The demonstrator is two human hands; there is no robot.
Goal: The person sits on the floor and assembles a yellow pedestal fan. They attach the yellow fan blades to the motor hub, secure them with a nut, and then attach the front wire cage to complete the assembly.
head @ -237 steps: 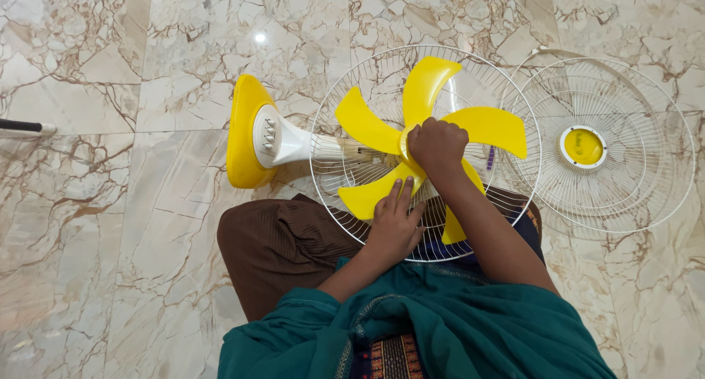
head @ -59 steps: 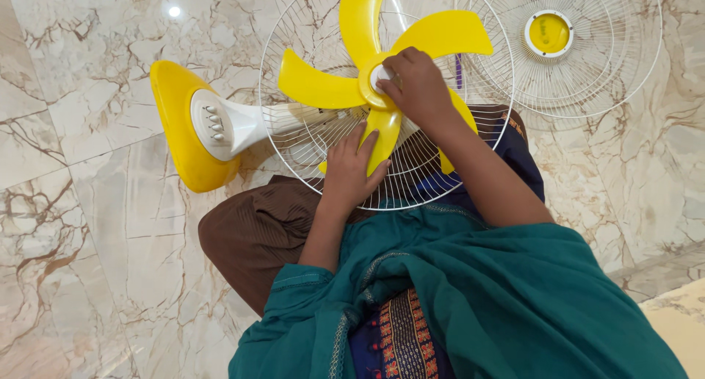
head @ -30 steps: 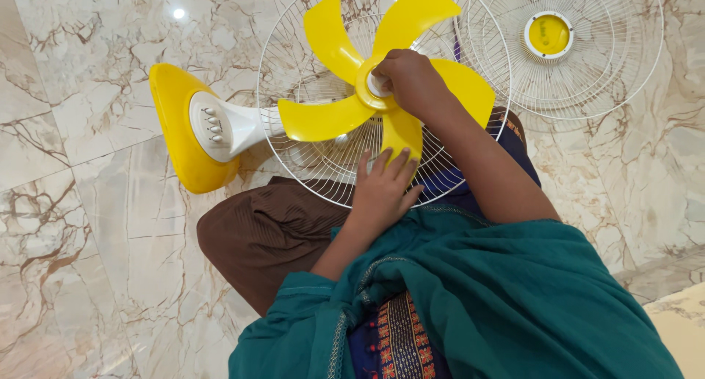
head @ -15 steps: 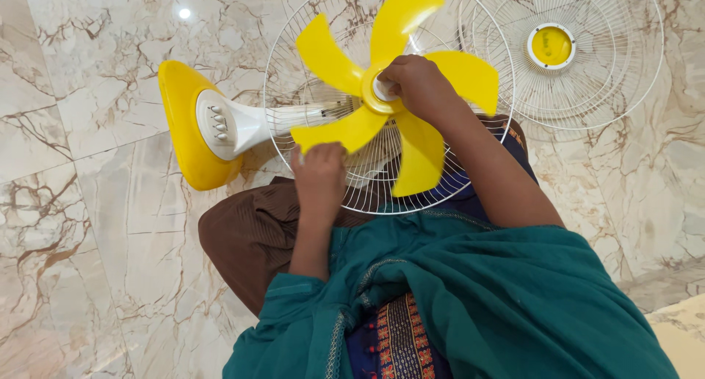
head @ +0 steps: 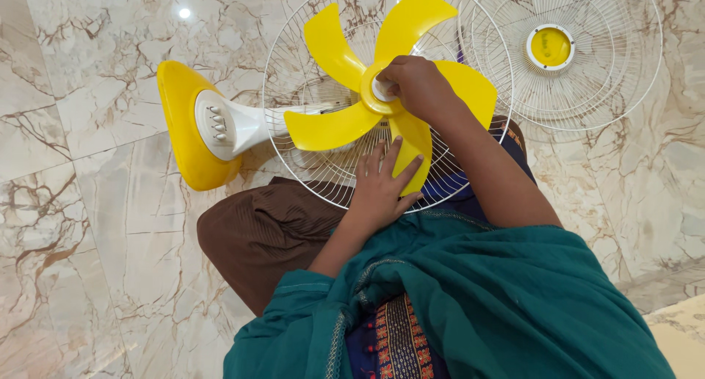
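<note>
Yellow blade (head: 332, 126) inside rear guard (head: 294, 70); right hand (head: 415, 85) on hub.

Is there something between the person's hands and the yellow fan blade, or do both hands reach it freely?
Nothing visible is between them. The right hand is already on the white cap at the fan blade hub, and the left hand lies flat on the lowest blade, above the rear guard.

Left hand (head: 382, 188) reopened onto turned blade (head: 411, 148) (lowest).

This looks like a room in a home. A polished marble floor (head: 95, 225) with brown veining fills the frame. A yellow household table fan (head: 213, 125) lies dismantled across the upper half.
</note>
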